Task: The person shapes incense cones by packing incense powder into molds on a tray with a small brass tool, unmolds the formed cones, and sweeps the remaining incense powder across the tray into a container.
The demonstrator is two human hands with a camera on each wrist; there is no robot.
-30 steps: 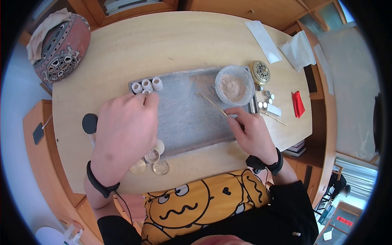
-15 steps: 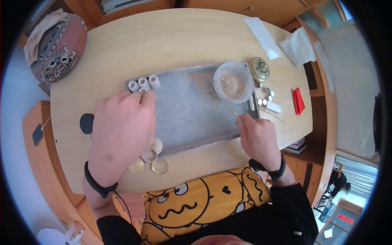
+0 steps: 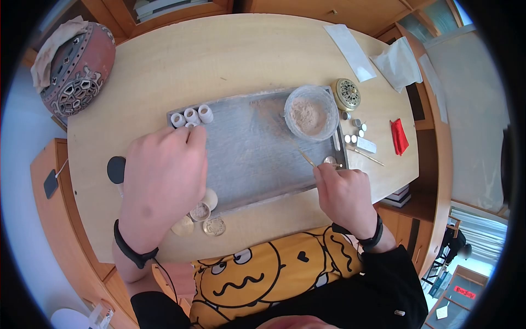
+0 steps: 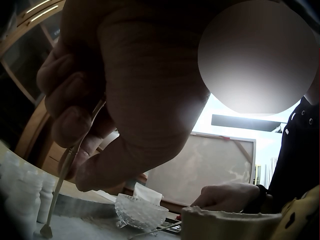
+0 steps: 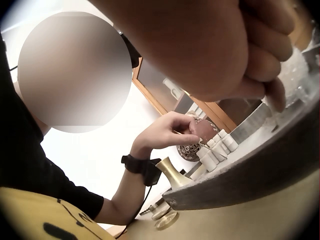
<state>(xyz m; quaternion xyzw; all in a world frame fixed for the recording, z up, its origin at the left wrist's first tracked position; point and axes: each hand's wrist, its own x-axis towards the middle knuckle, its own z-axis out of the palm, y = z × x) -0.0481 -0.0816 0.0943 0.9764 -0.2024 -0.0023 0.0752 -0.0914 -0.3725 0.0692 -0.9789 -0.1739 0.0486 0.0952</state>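
Note:
My left hand (image 3: 167, 175) hangs over the tray's left side, close by several small white bottles (image 3: 205, 114). Its thumb and fingers pinch a slim brass spatula (image 4: 59, 197), whose flat tip points down beside the bottles in the left wrist view. At the tray's right side, my right hand (image 3: 346, 192) holds a thin brass stick (image 3: 308, 159) that slants inward over the grey tray (image 3: 257, 170). A clear bowl (image 3: 333, 104) of pale brown powder (image 3: 308, 115) sits in the far right part of the tray.
Near the left hand lie an open powder pot (image 3: 200, 211), a patterned brass disc (image 3: 214, 226) and a black round piece (image 3: 116, 169). To the right are a pierced brass burner (image 3: 347, 94), small jars and a red pouch (image 3: 399, 137). A large openwork pot (image 3: 82, 68) stands far left.
My right hand has moved right and toward my body, drawing the brass stick along. A silvery disc at the tray's right corner now shows. The left hand has barely moved.

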